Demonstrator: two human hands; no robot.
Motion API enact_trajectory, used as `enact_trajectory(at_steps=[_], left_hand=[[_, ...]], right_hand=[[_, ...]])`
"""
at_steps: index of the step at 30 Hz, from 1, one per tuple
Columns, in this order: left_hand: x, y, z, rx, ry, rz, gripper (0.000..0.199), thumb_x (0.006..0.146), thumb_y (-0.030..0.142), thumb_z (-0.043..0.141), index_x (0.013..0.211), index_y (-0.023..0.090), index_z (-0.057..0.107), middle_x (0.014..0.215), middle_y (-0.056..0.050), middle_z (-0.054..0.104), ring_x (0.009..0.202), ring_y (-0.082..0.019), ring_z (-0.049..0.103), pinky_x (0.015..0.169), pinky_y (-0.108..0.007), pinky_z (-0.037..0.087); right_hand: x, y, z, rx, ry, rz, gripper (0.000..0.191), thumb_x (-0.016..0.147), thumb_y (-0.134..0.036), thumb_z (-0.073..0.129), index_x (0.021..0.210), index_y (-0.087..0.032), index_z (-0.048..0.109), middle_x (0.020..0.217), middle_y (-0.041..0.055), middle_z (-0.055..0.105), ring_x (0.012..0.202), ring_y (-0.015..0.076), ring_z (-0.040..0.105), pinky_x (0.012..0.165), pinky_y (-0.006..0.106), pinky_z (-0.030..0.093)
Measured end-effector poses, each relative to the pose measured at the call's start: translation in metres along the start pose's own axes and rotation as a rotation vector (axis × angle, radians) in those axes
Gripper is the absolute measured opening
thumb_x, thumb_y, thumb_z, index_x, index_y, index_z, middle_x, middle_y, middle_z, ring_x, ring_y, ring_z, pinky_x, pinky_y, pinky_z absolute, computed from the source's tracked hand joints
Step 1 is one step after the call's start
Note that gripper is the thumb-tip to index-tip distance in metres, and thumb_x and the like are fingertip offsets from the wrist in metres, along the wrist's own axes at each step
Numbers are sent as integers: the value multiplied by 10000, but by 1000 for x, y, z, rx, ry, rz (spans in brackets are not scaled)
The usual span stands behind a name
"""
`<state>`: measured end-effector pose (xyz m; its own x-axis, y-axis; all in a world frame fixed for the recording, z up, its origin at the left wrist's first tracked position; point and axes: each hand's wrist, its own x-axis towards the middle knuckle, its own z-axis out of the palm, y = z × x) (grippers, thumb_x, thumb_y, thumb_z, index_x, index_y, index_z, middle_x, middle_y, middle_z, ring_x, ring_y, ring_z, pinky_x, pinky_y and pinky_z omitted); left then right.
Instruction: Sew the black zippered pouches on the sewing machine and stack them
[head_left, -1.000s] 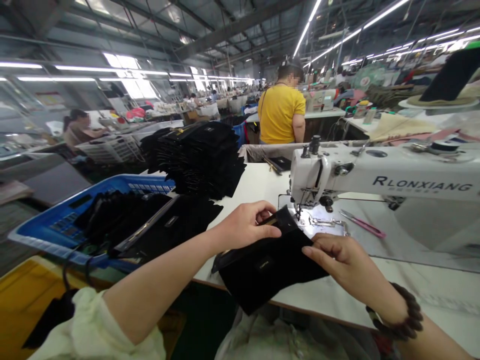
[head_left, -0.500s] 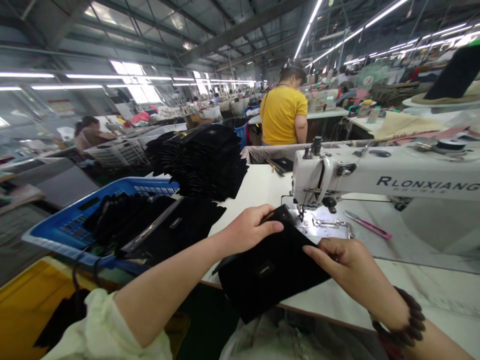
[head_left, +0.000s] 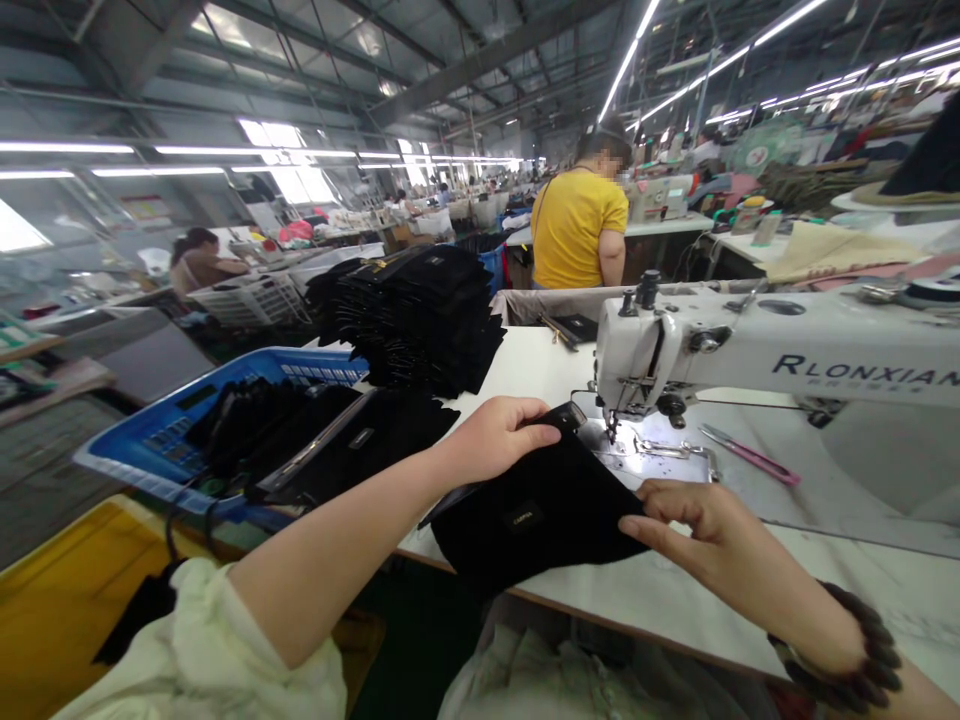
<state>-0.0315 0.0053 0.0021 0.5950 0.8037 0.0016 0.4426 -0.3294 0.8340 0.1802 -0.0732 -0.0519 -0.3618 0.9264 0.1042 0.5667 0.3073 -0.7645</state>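
Note:
A black fabric pouch piece [head_left: 517,530] with a small lettered label is stretched between my hands over the table's front edge. My left hand [head_left: 502,435] pinches its upper edge, thumb on top, near a folded corner. With thumb and fingers closed, my right hand [head_left: 686,520] grips the right-hand edge of the same piece. Just behind it stands a white sewing machine [head_left: 750,345], its needle and presser foot above the shiny metal plate [head_left: 652,462]. The far corner of the fabric lies close to the plate, left of the needle.
Pink-handled thread snips [head_left: 752,455] lie right of the plate. Stacked black pieces [head_left: 420,320] stand at the back left, beside a blue basket [head_left: 127,455] holding more. A yellow bin [head_left: 52,580] is lower left. A person in a yellow shirt [head_left: 574,230] stands beyond the machine.
The piece's lower edge has lifted and now bends, and my right hand has shifted slightly right and down. My left hand keeps its hold. The whole view has turned a little left.

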Motion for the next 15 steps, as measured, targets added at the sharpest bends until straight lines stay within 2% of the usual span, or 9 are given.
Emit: enact_trajectory(at_steps=[6,11,15], left_hand=[[2,9,0,-221,-57,-185,162,731,250,549,790,105,588,706,-4,590,641,-117,528,613,-215,394],[6,9,-4,-164,-20,-142,177,721,246,548,806,101,604,713,-13,596,657,-127,533,629,-229,404],[11,8,-9,-81,-39,-125,189,707,288,556,750,109,599,674,-2,578,620,-121,517,590,-221,393]], right_hand=[[-1,-4,5,-92,65,2,414,802,-427,452,468,-190,393,543,-12,429,498,102,414,479,255,302],[-1,-5,4,68,88,20,410,785,-443,475,476,-189,381,535,-17,439,513,103,429,493,241,335],[-2,-4,-1,268,31,75,258,770,-439,499,692,-196,537,688,12,559,636,140,510,559,250,399]])
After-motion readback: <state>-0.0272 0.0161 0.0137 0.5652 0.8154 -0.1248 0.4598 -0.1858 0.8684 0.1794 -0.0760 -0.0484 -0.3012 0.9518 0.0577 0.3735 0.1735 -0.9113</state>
